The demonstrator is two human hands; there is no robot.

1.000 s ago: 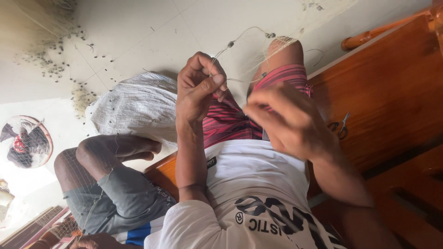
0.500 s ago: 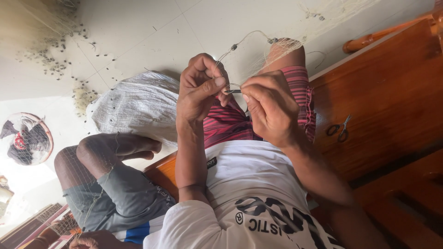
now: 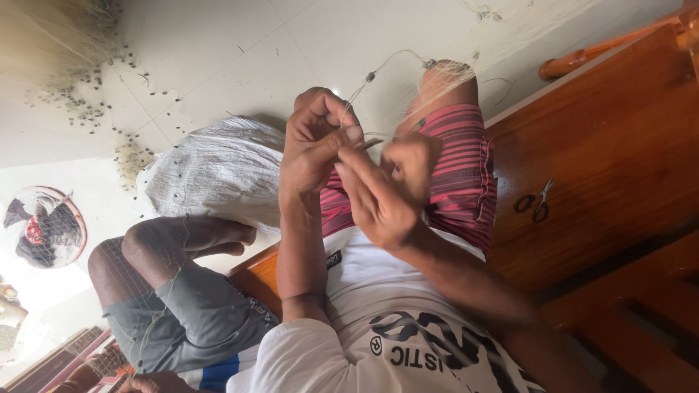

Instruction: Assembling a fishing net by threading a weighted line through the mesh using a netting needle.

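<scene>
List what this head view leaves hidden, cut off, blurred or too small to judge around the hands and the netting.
- Small tool between the left hand and right hand: mostly covered by fingers, only a blurred tip shows.
- Fishing line: too thin to follow into the hands.
- Second person alongside: cut off by the bottom edge.
- Scissors on the wooden bench: too small to tell whether they are open.

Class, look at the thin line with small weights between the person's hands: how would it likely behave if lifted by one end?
The line curves loosely over the knee, so it is probably floppy. Its small weights would likely pull it straight. Being so thin, it may slip unless pinched, as the left hand and right hand do.
</scene>
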